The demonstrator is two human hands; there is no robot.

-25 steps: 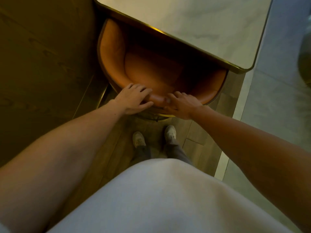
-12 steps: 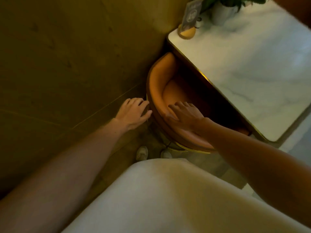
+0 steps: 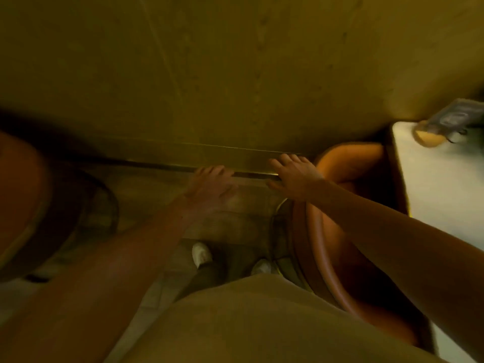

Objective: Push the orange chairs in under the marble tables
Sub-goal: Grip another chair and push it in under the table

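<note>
A: What's around you?

B: Your left hand (image 3: 212, 183) hangs open over the floor (image 3: 146, 187), fingers spread, holding nothing. Your right hand (image 3: 292, 176) is open too, fingers apart; it sits just by the chair (image 3: 348, 163) rim, but blur hides whether it touches.

A: And the chair?

B: On your right, its seat tucked under the table (image 3: 440, 195), its curved back beside your right arm. A second chair (image 3: 18, 195) shows at the far left, well apart from both hands.

A: Anything in the way?

B: Your shoes (image 3: 201, 254) stand between the two chairs. The wall (image 3: 235, 74) is straight ahead, with a brass strip (image 3: 162, 163) along its foot.

A: The room?

B: Dim and yellowish; wood-look floor. The table is pale marble with a dark edge.

A: Anything on it?

B: At its far corner, a small card (image 3: 455, 117) on a round stand (image 3: 427, 137). The print is too blurred to read.
</note>
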